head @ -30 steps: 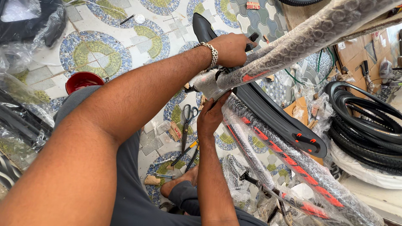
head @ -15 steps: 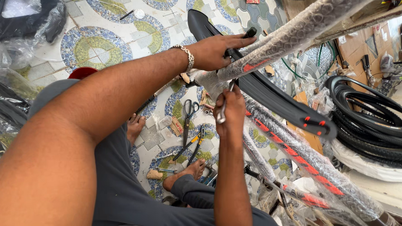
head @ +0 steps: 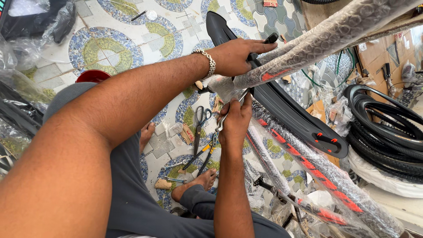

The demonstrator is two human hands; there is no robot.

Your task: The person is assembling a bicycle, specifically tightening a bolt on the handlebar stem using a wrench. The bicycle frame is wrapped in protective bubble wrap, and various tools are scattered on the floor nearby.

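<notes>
My left hand [head: 238, 55], with a metal bracelet on its wrist, is closed over the top of a bubble-wrapped bicycle frame tube [head: 326, 33], where a black mudguard [head: 286, 110] meets it. Just below, my right hand [head: 235, 123] grips a thin silver spanner [head: 230, 111], its tip up against the wrapped joint [head: 220, 83] under my left hand. A second wrapped tube [head: 308, 167] with red markings slopes down to the right.
On the patterned tile floor lie scissors [head: 200, 119], pliers [head: 206, 152] and small tools near my bare feet [head: 198, 183]. Black tyres [head: 387, 132] are stacked at the right. A red bowl [head: 92, 76] sits at the left, beside plastic bags [head: 17, 88].
My right hand has come up from lower down, holding the spanner, and now sits against the wrapped joint. My left hand keeps its hold on the frame.
</notes>
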